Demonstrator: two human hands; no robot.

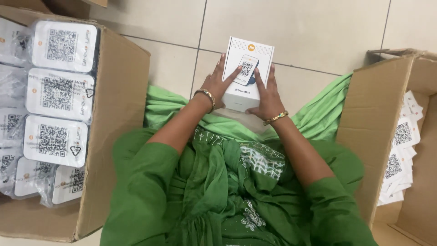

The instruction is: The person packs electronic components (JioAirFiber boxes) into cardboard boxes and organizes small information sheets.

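Both hands grip a small white cardboard box [246,73] printed with a phone picture, held at twelve o'clock above the green-clad lap. The left hand [217,85] clasps its left edge, the right hand [267,98] its right; the box's lower face is hidden behind fingers. At nine o'clock, a brown carton [116,132] of plastic-wrapped white devices [57,139] is cut off. At three o'clock another brown carton [375,132] holds half-hidden white cards [403,136].

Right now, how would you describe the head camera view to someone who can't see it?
Seen from above, a seated person in green clothing holds a small white box upright between the left hand and right hand over a tiled floor. An open cardboard carton of bagged white devices sits at their left, another carton holding white cards at their right.
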